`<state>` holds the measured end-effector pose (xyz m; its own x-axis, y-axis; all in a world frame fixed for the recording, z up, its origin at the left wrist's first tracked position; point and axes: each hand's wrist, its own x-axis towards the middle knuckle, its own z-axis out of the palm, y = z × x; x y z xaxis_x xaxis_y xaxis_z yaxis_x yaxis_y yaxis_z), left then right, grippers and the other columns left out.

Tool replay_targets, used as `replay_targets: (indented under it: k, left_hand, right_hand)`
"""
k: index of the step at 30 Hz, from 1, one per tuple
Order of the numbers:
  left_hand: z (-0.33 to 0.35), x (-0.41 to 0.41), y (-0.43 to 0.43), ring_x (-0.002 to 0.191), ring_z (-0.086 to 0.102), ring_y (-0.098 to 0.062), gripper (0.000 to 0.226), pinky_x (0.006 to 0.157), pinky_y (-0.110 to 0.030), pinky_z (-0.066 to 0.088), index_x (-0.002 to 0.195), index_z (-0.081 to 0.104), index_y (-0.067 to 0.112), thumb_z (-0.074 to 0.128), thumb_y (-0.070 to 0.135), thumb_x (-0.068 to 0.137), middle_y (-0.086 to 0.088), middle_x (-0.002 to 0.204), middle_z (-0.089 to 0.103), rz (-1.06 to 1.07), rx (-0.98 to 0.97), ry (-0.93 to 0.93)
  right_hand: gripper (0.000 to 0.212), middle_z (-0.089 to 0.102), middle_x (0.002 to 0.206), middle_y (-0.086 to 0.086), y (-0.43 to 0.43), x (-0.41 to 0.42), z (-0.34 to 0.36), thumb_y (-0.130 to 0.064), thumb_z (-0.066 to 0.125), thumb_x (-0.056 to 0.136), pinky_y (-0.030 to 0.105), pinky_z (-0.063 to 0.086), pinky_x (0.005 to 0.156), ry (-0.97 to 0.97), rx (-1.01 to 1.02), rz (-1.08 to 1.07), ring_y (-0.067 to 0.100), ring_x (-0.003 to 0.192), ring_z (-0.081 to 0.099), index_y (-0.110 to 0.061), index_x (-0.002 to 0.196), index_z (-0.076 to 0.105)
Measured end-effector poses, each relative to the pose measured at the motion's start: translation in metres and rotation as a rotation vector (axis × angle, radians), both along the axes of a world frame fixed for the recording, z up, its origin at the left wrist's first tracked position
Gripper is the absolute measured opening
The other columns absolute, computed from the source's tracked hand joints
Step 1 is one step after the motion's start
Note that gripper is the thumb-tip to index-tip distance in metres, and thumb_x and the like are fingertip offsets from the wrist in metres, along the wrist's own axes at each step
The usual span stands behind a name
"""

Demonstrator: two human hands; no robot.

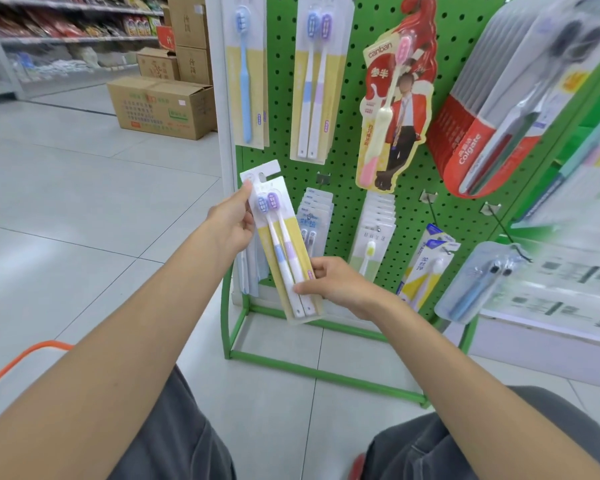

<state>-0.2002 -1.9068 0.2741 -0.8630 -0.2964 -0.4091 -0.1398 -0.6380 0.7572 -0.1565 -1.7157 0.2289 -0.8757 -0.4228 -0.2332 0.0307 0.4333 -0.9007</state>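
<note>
- A person crouches on a shop floor (66, 202) of pale tiles, facing a green pegboard rack (347, 174) hung with toothbrushes.
- Both bare arms reach forward from the near edge of the view and hold a twin toothbrush pack (282, 244) in front of the rack's lower left part.
- The pack holds one blue and one purple brush, heads up. It tilts so its top leans left and its bottom points down to the right.
- The left hand (234, 225) pinches the pack's upper left edge; its grip is clamped on the card just beside the brush heads.
- The right hand (336, 284) holds the lower right part of the pack. Its thumb lies across the front of the handles and its fingers curl behind, so this grip is also clamped on the pack.
- A matching twin pack (314, 77) hangs higher on the rack, with a single blue brush pack (246, 74) to its left.
- A pink brush pack (392, 109) on a red card hangs to the right, and a row of Colgate packs (492, 109) hangs farther right.
- Smaller hung packs (314, 220) sit low on the rack, just behind the held pack.
- Cardboard boxes (160, 105) are stacked on the floor at the far left, with stocked shelves beyond them.
- An orange handle (21, 362) shows at the near left.
</note>
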Motion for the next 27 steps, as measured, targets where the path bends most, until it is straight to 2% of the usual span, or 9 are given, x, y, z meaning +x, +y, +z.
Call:
replay_targets:
  k: [4,7,10,12,14,17,19,21,27]
  left_hand:
    - [0.004,0.003,-0.002,0.064,0.054,-0.002,0.008,0.046,-0.01,0.041,0.093,0.065,0.016,0.067,0.024,0.093,0.002,0.08,0.069,0.044,-0.031,0.044]
    - [0.012,0.009,0.007,0.074,0.061,-0.007,0.018,0.063,-0.015,0.05,0.106,0.065,0.014,0.057,0.029,0.099,-0.002,0.097,0.07,-0.025,-0.259,0.15]
    - [0.017,0.015,0.018,0.09,0.063,-0.01,0.054,0.08,-0.023,0.054,0.137,0.051,0.015,0.059,0.046,0.094,0.002,0.108,0.064,-0.165,-0.607,0.246]
    - [0.016,0.018,0.021,0.1,0.066,-0.013,0.071,0.091,-0.03,0.054,0.147,0.036,0.018,0.065,0.046,0.09,0.006,0.111,0.061,-0.194,-0.684,0.297]
    - [0.015,0.017,0.022,0.102,0.068,-0.018,0.062,0.09,-0.035,0.057,0.146,0.035,0.016,0.064,0.032,0.094,0.004,0.111,0.062,-0.154,-0.653,0.328]
    - [0.013,0.013,0.023,0.097,0.068,-0.02,0.031,0.083,-0.038,0.059,0.13,0.045,0.015,0.053,0.013,0.1,0.002,0.105,0.063,-0.008,-0.611,0.336]
    - [0.011,0.012,0.021,0.095,0.068,-0.019,0.019,0.086,-0.043,0.058,0.118,0.049,0.017,0.051,0.009,0.101,0.003,0.105,0.065,0.05,-0.585,0.346]
    - [0.012,0.012,0.019,0.096,0.069,-0.02,0.019,0.085,-0.043,0.058,0.118,0.053,0.017,0.049,0.009,0.101,-0.001,0.111,0.068,0.013,-0.536,0.354]
    - [0.014,0.016,0.021,0.101,0.067,-0.027,0.024,0.091,-0.047,0.054,0.121,0.057,0.015,0.039,0.015,0.105,-0.009,0.115,0.069,-0.172,-0.286,0.378]
  right_hand:
    - [0.029,0.072,0.104,-0.001,-0.001,0.004,0.001,-0.004,0.072,0.085,0.024,0.053,0.086,0.006,0.006,0.029,0.012,0.095,0.068,-0.016,0.11,0.066]
    - [0.027,0.071,0.093,-0.005,-0.006,0.009,0.004,-0.003,0.071,0.085,0.026,0.054,0.083,0.104,-0.035,0.035,0.008,0.083,0.067,-0.02,0.106,0.064]
    - [0.052,0.063,0.093,-0.002,-0.011,0.018,0.009,-0.004,0.06,0.087,0.023,0.049,0.066,0.375,0.053,0.06,0.01,0.076,0.058,-0.026,0.133,0.05]
    - [0.072,0.058,0.118,0.003,-0.013,0.019,0.011,-0.003,0.051,0.088,0.026,0.048,0.08,0.531,0.149,0.093,0.014,0.097,0.055,-0.033,0.15,0.029]
    - [0.077,0.042,0.144,0.0,-0.011,0.017,0.011,-0.006,0.048,0.093,0.025,0.038,0.096,0.538,0.184,0.11,0.012,0.12,0.044,-0.033,0.155,0.013]
    - [0.086,0.026,0.155,-0.011,-0.007,0.017,0.011,-0.026,0.06,0.094,0.022,0.033,0.102,0.469,0.197,0.115,0.004,0.125,0.037,-0.035,0.156,0.001]
    - [0.105,0.031,0.15,-0.018,-0.007,0.02,0.011,-0.034,0.071,0.087,0.018,0.034,0.104,0.37,0.136,0.108,-0.003,0.125,0.041,-0.034,0.155,-0.009]
    - [0.116,0.048,0.137,-0.02,-0.008,0.019,0.008,-0.027,0.075,0.085,0.011,0.043,0.091,0.256,0.074,0.115,-0.007,0.111,0.056,-0.035,0.152,-0.019]
    - [0.105,0.058,0.128,-0.016,-0.007,0.012,0.004,-0.011,0.08,0.077,0.034,0.052,0.097,0.226,0.032,0.113,-0.001,0.106,0.062,-0.041,0.15,0.01]
